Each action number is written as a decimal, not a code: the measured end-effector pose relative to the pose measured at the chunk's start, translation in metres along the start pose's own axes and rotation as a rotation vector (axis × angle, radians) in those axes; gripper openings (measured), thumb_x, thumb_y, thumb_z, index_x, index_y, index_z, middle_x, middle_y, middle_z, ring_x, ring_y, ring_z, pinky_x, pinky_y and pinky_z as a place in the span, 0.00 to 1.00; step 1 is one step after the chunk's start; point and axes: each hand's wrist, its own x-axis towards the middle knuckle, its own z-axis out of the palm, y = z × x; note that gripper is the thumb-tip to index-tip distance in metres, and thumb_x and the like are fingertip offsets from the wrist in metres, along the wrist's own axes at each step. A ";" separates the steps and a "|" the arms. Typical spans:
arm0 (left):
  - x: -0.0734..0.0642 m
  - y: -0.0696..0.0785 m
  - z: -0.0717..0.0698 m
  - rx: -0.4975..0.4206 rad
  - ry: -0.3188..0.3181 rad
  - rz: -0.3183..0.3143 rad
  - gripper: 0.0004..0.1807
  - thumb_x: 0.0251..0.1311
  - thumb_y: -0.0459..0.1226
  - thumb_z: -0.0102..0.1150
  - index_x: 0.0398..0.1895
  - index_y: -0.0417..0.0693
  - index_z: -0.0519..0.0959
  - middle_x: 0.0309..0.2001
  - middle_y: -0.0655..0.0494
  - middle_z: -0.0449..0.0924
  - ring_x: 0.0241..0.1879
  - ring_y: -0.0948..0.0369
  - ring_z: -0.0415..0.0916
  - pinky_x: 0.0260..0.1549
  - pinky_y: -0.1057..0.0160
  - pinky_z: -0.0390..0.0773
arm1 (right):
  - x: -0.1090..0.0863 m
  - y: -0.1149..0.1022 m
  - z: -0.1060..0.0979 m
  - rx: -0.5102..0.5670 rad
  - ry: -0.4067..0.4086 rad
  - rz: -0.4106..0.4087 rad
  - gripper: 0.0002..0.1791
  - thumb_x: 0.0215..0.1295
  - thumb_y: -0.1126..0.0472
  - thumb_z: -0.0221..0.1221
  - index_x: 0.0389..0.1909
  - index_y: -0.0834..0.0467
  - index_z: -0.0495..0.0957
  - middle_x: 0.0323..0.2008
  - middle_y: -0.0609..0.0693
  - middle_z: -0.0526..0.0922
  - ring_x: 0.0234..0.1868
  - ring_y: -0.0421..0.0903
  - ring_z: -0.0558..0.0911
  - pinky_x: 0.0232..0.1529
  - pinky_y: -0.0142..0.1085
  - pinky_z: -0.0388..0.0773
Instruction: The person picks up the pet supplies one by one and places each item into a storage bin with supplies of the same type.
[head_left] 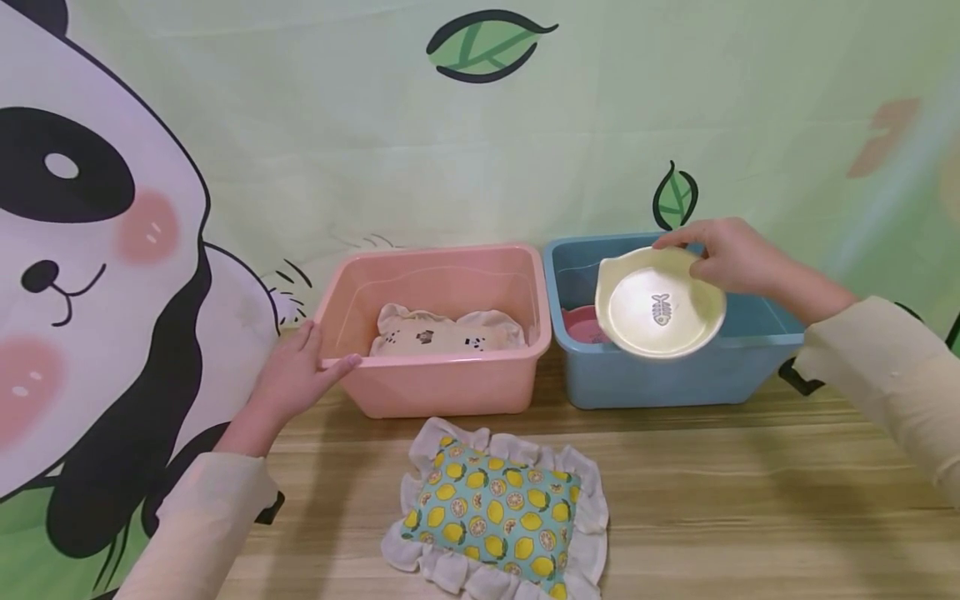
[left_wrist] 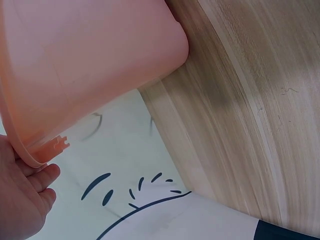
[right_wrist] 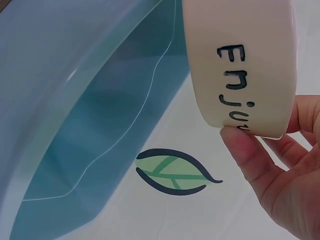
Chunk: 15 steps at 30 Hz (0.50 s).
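Observation:
My right hand (head_left: 738,257) pinches the edge of a pale yellow pet bowl (head_left: 660,312) with a fish drawing inside. It is tilted so its inside faces me, above the front of the blue bin (head_left: 675,375). Lettering shows on the bowl's outer wall (right_wrist: 240,70) in the right wrist view. A pink bowl (head_left: 582,323) lies in the blue bin, partly hidden. At the near left corner of the pink bin (head_left: 442,387), my left hand (head_left: 292,375) grips the rim, fingertips curled beneath it (left_wrist: 45,180). Inside that bin lies a cream ruffled cushion (head_left: 450,332) with small animal prints.
In front of the pink bin, a lemon-print cushion (head_left: 498,508) with a white ruffled edge lies on the wood-grain surface (head_left: 712,500). Behind the bins hangs a green backdrop (head_left: 337,125) printed with leaves and a large panda. The two bins stand side by side.

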 end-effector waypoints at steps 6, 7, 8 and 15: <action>0.000 0.002 -0.001 0.000 0.001 0.004 0.56 0.50 0.69 0.37 0.66 0.32 0.41 0.67 0.32 0.41 0.63 0.36 0.45 0.58 0.38 0.50 | 0.002 0.003 -0.002 0.004 -0.003 0.010 0.26 0.48 0.77 0.44 0.51 0.63 0.73 0.48 0.67 0.73 0.12 0.45 0.60 0.15 0.32 0.62; 0.001 0.002 0.000 0.003 0.001 0.006 0.56 0.50 0.69 0.37 0.66 0.32 0.41 0.67 0.32 0.41 0.63 0.36 0.45 0.58 0.38 0.50 | 0.002 0.004 -0.003 0.005 -0.004 0.015 0.26 0.48 0.77 0.44 0.51 0.63 0.73 0.49 0.66 0.72 0.12 0.45 0.61 0.15 0.33 0.63; 0.000 0.002 0.000 0.003 0.001 0.006 0.56 0.50 0.69 0.37 0.66 0.32 0.41 0.67 0.32 0.41 0.63 0.36 0.45 0.58 0.38 0.50 | 0.003 0.005 -0.003 0.005 -0.004 0.019 0.26 0.49 0.76 0.44 0.52 0.63 0.72 0.49 0.66 0.72 0.12 0.45 0.61 0.15 0.33 0.63; 0.001 0.003 0.001 0.005 0.001 0.004 0.57 0.50 0.69 0.37 0.66 0.32 0.41 0.66 0.32 0.42 0.63 0.36 0.45 0.58 0.38 0.50 | 0.005 0.009 -0.004 0.016 0.001 0.043 0.26 0.49 0.76 0.44 0.52 0.62 0.72 0.48 0.66 0.72 0.12 0.46 0.60 0.15 0.33 0.62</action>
